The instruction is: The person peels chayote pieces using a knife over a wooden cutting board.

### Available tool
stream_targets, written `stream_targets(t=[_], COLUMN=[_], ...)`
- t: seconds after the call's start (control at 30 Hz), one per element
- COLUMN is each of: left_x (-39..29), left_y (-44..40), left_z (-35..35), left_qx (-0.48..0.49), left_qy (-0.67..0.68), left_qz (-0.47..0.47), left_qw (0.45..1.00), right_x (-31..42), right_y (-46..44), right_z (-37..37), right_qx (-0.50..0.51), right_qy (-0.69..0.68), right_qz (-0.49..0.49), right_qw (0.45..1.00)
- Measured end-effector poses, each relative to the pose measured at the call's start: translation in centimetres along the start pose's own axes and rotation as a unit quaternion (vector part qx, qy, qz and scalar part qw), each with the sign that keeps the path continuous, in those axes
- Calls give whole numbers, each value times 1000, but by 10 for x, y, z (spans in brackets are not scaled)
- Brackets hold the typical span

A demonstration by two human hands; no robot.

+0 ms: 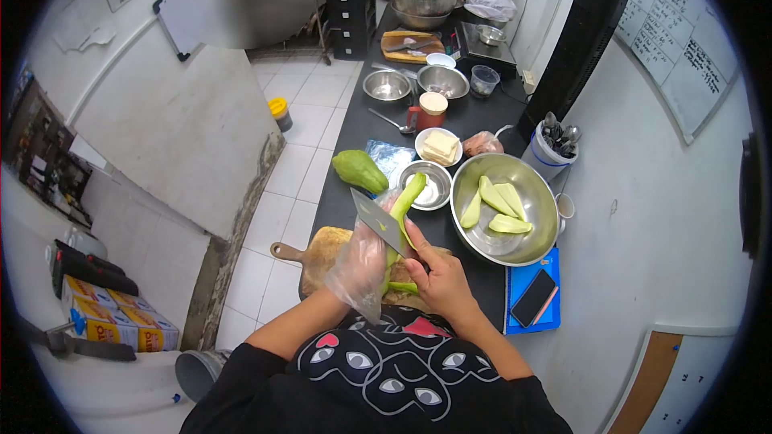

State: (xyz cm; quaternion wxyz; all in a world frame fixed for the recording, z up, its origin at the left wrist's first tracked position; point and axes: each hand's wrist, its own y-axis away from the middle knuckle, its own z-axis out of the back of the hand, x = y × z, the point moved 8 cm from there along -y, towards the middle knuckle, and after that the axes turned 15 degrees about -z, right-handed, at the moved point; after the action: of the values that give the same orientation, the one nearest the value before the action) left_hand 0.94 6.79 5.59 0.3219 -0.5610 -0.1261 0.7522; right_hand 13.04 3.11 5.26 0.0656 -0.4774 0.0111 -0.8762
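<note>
My left hand [360, 264], in a clear plastic glove, is closed around a long green papaya wedge [410, 194] tilted up over the wooden cutting board [324, 246]. My bare right hand [441, 277] grips a knife [376, 218], its wide blade lying against the wedge. The handle is mostly hidden by my fingers. A strip of green peel [404, 288] is on the board. Beyond my left hand rests a whole green papaya [360, 171]. On the right, a large steel bowl [547, 245] contains several pale peeled wedges [505, 199].
Behind the wedge stand a small steel bowl [435, 197] and a plate of pale yellow slabs [439, 147]. A red mug [427, 118] is farther back. To the right are a utensil bucket [550, 149] and a phone [534, 298] on a blue notebook [548, 269].
</note>
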Motion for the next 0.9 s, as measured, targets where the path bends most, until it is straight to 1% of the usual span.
stream_targets(t=[0.07,0.17,0.27,0.37,0.4,0.47,0.57,0.67,0.77,0.87,0.9], left_x=[-6,-6,-7,-7,-2,9,15,10,27,27,25], left_y=[-1,2,0,-1,1,7,15,10,20,26,26], left_z=[-2,-5,-8,-12,-13,-18,-25,-26,-35,-36,-36], left_qx=[18,26,32,42,31,9,-71,-44,-91,-58,-66], left_qy=[-17,-35,-42,-39,14,119,257,176,268,264,273], left_qz=[-6,-24,-28,-17,34,137,193,94,88,176,191], left_qw=[1000,999,998,998,999,983,944,979,955,947,940], right_x=[0,1,-3,-7,-7,-8,-12,-11,-8,-10,-11], right_y=[0,0,-1,-1,-1,-1,-1,0,1,1,2], right_z=[2,5,4,5,4,4,2,3,5,7,7], right_qx=[-3,-47,-40,-71,-68,-62,-59,-67,-93,-89,-90], right_qy=[24,30,24,19,18,17,0,-11,7,45,53], right_qz=[-37,-1,-20,-10,-16,-26,-25,-17,1,-8,-11], right_qw=[999,998,999,997,997,998,998,998,996,995,994])
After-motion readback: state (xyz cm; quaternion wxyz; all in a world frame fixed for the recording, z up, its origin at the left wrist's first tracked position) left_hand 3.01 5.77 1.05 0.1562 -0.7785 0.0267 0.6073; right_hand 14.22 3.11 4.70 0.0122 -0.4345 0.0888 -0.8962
